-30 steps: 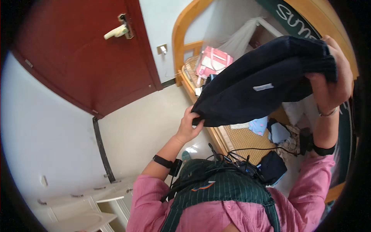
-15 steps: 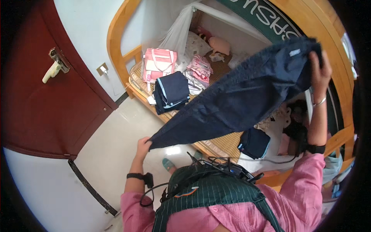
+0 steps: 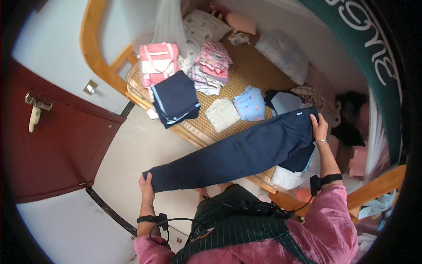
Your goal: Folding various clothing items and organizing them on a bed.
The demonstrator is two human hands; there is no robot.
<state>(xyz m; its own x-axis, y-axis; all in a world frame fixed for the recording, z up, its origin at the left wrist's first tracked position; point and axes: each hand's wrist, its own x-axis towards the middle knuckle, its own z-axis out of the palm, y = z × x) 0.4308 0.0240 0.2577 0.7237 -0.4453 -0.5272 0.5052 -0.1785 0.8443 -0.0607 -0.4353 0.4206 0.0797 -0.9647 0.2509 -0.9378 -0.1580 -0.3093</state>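
Note:
A pair of navy trousers [image 3: 228,154], doubled lengthwise, is stretched between my two hands. At the left, my left hand [image 3: 147,184] pinches the narrow leg end, thumb on top. My right hand [image 3: 320,127] grips the wider waist end, where a small pale label shows. The cloth hangs fairly flat over the floor and the front edge of the bed, its right part passing above a dark folded garment [image 3: 299,159] on the bed.
On the bed mat [image 3: 263,53] lie a navy folded stack [image 3: 176,97], pink folded clothes [image 3: 213,64], a cream folded piece [image 3: 222,114], a blue patterned one [image 3: 249,103] and a pink bag [image 3: 159,61]. A wooden bed frame [image 3: 94,44] curves around; a red door [image 3: 52,132] stands left.
The trousers have come down from a raised, slanted position and are now flatter and smoother. My right hand has lowered, and my view has shifted, showing more of the bed.

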